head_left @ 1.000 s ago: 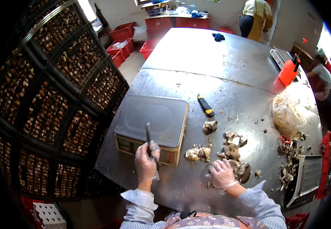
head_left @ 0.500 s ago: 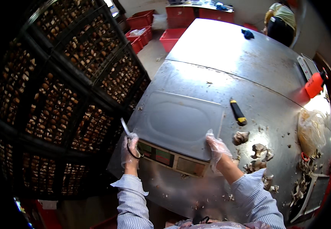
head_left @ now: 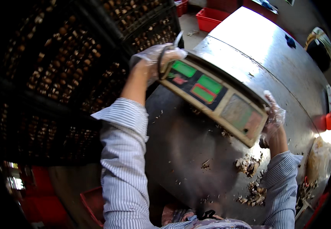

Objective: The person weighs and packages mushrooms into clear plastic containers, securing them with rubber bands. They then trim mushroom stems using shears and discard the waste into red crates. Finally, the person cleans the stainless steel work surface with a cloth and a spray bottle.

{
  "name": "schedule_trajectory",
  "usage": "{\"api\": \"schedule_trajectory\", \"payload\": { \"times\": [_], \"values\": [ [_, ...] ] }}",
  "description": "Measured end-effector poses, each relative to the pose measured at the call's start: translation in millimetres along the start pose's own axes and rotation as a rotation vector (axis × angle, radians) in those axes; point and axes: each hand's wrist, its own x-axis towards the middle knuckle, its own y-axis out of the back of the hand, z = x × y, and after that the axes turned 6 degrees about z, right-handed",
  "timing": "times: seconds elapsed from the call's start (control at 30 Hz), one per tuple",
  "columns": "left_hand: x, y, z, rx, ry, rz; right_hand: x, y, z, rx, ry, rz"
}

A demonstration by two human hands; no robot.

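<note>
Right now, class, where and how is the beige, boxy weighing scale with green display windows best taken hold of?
Probably by both short ends, one hand from each side: the weighing scale is wide and boxy, and slants in view with its left end higher. The clear-gloved left hand and right hand hold those ends.

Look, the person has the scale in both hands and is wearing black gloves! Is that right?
Not quite: the gloves are clear, see-through plastic, not black, as the head view shows. The left hand and right hand do both hold the scale.
</note>
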Motion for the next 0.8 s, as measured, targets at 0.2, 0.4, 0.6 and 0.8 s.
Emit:
{"api": "schedule_trajectory", "payload": {
  "times": [0.2,0.4,0.6,0.8],
  "values": [
    [14,-14,-70,-0.210,-0.611,-0.212,49,20,-35,0.084,0.193,-0.071],
    [-15,-59,-85,-1.243,-0.179,-0.306,52,31,-35,0.070,0.253,0.160],
    [-9,-91,-78,-0.519,-0.535,0.126,95,130,143,-0.687,0.918,-0.101],
    [-16,-85,-85,-0.075,-0.591,0.293,-31,-141,162,-1.316,1.515,-0.634]
  ]
}}
